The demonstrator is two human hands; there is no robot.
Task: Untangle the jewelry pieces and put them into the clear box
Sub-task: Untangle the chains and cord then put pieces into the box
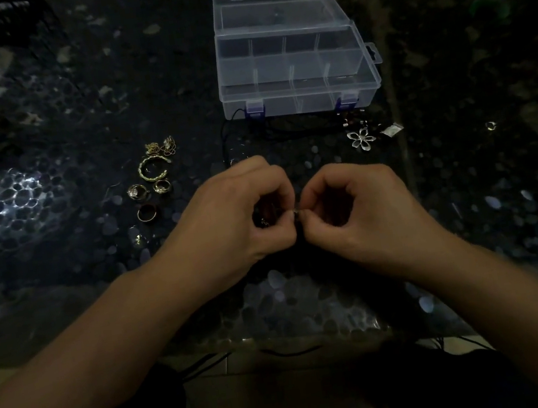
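My left hand and my right hand meet fingertip to fingertip over the dark table, both pinching a small metal jewelry piece; what it is stays too dark to tell. The clear box stands open beyond them, its divided compartments showing nothing inside. A gold bangle, a tangle of gold chain and three rings lie to the left. A silver flower pendant on a black cord lies in front of the box, to the right.
The table top is dark, glossy and pebble-patterned. A small ring lies far right, and a small pale packet sits beside the flower pendant. Black cords hang past the near table edge. The scene is dim.
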